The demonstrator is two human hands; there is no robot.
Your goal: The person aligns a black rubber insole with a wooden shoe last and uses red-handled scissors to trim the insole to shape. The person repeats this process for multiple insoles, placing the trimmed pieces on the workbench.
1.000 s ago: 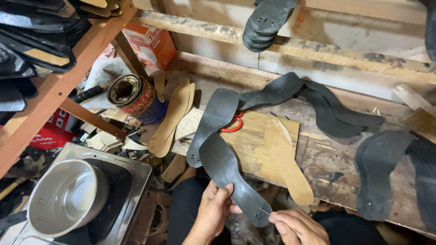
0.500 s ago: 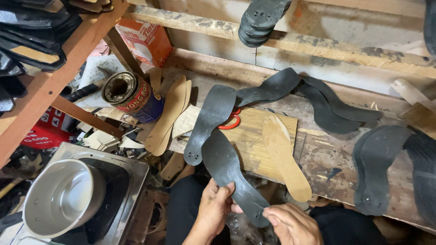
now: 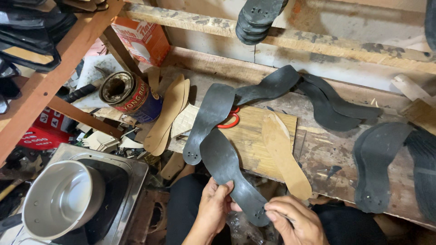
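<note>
Two hands grip one black sole point(image 3: 231, 179) low over the lap — left hand point(image 3: 213, 204) fingers clamped mid-edge, right hand point(image 3: 290, 220) pinching its heel; one tan insole point(image 3: 285, 154) lies on the board point(image 3: 247, 136).

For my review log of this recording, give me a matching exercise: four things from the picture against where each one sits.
Things:
1. black rubber sole
2. tan insole
3. open glue can
4. metal pot

Places:
A. lying on the wooden board
B. on the stove at lower left
C. held between the left hand and right hand
D. on its side at the left end of the workbench

Pairs: 1-C, 2-A, 3-D, 4-B
</note>
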